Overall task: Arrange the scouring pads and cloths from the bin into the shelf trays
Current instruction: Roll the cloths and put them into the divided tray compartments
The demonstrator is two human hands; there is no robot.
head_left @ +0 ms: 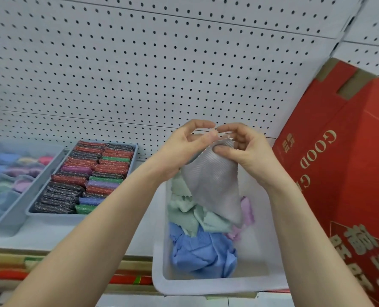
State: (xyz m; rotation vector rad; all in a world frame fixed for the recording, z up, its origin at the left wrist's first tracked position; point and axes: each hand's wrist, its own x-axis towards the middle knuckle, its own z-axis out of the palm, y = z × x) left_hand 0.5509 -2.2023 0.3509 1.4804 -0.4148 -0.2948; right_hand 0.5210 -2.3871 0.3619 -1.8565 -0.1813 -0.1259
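Above the white bin (pixel 208 286), both hands hold a grey ribbed cloth (pixel 212 185) up by its top edge. The right hand (pixel 248 156) pinches a bunched corner between thumb and curled fingers; the left hand (pixel 184 147) curls beside it, thumb and forefinger meeting at the same edge, though how much fabric it has is hard to tell. The cloth hangs limp, its lower point trailing onto the green cloth (pixel 197 216) in the bin, with a blue cloth (pixel 201 251) and a pink cloth (pixel 246 209) beneath. It looks light, soft and floppy, likely to sag and crumple, so taking two top corners and spreading them would suit folding. On the shelf to the left sit the scouring-pad tray (pixel 82 178) and the cloth tray (pixel 11 173).
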